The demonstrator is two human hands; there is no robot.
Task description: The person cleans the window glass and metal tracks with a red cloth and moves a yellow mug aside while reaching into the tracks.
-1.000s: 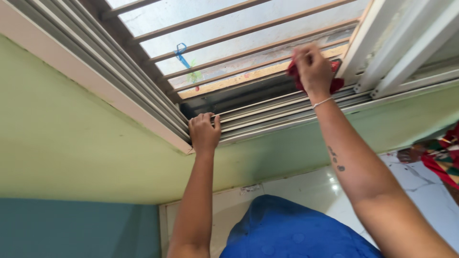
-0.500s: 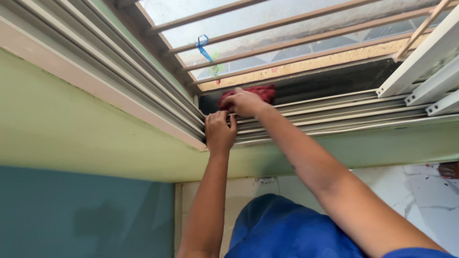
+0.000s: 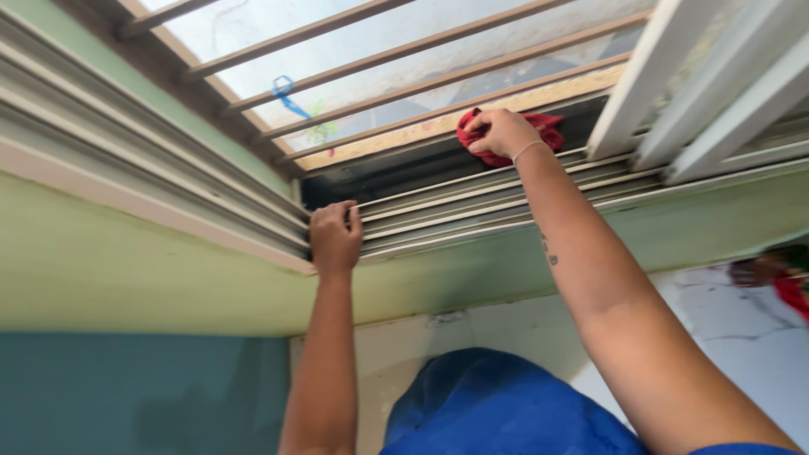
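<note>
Sliding rightward since a moment ago, the right hand bunches a red cloth along the window track; the left hand stays curled on its near rail.

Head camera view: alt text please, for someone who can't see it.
The right hand presses a red cloth onto the dark sill beside the sliding window tracks, while the left hand grips the track edge near the corner. Horizontal window bars run behind.
</note>
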